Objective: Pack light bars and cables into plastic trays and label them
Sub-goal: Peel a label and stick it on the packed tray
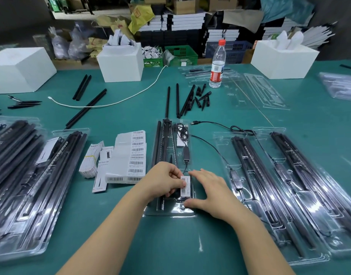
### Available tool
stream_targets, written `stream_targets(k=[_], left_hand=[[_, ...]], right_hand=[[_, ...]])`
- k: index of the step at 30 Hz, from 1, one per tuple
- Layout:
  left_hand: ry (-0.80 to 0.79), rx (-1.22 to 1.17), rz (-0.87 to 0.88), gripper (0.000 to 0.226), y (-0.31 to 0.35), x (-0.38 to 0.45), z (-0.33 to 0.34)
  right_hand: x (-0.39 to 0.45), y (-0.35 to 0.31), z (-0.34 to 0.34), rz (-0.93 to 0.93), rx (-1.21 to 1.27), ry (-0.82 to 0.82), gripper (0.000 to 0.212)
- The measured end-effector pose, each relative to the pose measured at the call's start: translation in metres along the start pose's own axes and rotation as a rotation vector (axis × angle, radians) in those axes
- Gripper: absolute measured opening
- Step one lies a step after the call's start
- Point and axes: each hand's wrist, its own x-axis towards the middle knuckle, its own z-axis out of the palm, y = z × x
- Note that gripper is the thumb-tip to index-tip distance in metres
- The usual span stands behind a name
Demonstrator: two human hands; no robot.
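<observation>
Two bare hands meet over a clear plastic tray [171,212] at the centre of a green table [170,245]. The left hand [166,180] pinches a white barcode label [185,185] against the tray's near end; the right hand [207,192] lies spread and flat just beside it, thumb on the tray's near edge. Label print is too small to read. Black light bars [160,143] and a coiled cable [182,131] fill the tray, long axis running away from the person. Left of it lie barcode sheets [131,157] and leaflets [103,168] partly reading "Grow Light". Filled trays [279,185] flank both sides; bare table lies nearest the person.
</observation>
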Motion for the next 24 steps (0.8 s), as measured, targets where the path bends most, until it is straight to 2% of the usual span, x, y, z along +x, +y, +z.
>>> stream_targets(k=[18, 24], left_hand=[[0.002, -0.016, -0.02, 0.011, -0.001, -0.0006, 0.0004], [0.02, 0.003, -0.033, 0.013, -0.0002, -0.0007, 0.0026]], right_hand=[[-0.0003, 0.0012, -0.0003, 0.003, 0.019, 0.0, 0.092], [-0.0011, 0.0001, -0.0009, 0.009, 0.058, 0.026, 0.069]])
